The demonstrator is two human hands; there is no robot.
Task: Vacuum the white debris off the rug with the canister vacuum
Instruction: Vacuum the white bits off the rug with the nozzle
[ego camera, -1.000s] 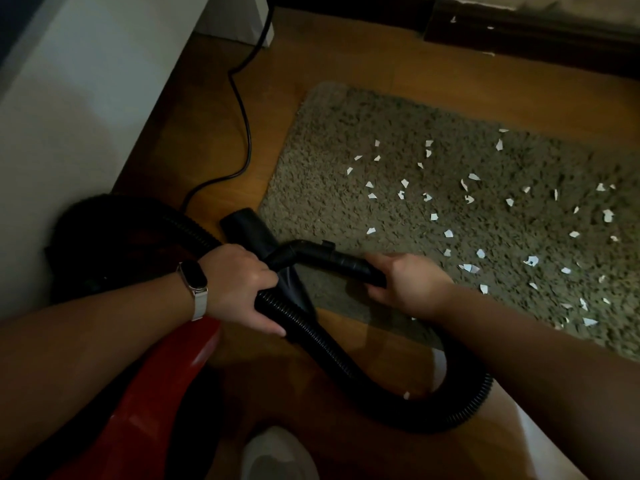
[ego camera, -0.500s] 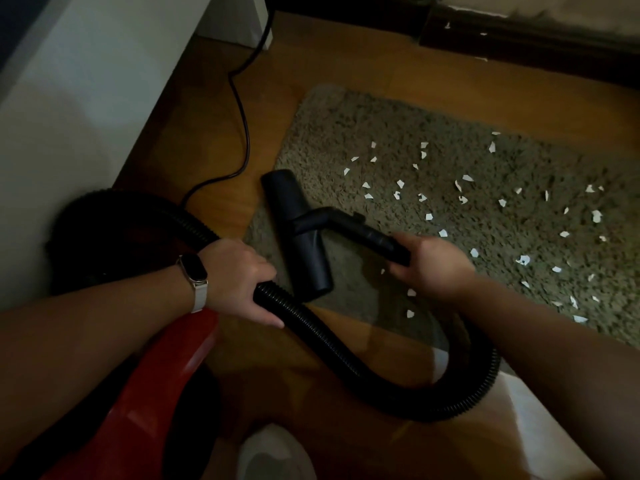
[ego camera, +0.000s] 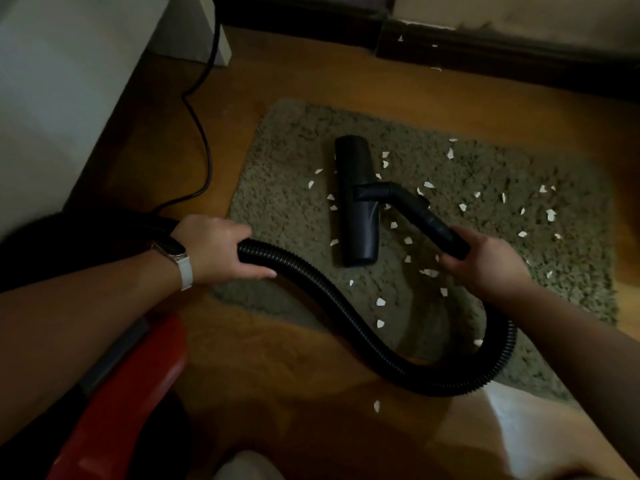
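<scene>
Gripping the ribbed black hose (ego camera: 313,271), the left hand (ego camera: 221,249) had its fingers curled over the tube just beyond the left edge of the rug (ego camera: 294,150), with a pale-strapped watch (ego camera: 178,259) on the wrist. The right hand (ego camera: 485,263) was clenched around the rear end of the rigid black wand (ego camera: 414,211), above the middle of the rug. Between the two hands the hose sagged in a loop that crossed the rug's near edge and lay on the wooden floor (ego camera: 311,393).

The wand ran forward and left from the right hand to the black floor head (ego camera: 356,202), which sat flat on the left half of the rug, its long side running from the far edge toward the near edge. White debris (ego camera: 381,302) lay scattered on the pile: scraps close on both sides of the head, more between the head and the near edge, and a looser spread toward the right edge. One scrap (ego camera: 376,406) lay off the rug on the floor, near the hose loop.

The red canister (ego camera: 131,375) sat at the near-left, partly under the left forearm. A black power cord (ego camera: 204,133) trailed along the floor beside the white furniture (ego camera: 69,81) to the left of the rug. A dark baseboard (ego camera: 485,60) ran beyond the rug's far edge.
</scene>
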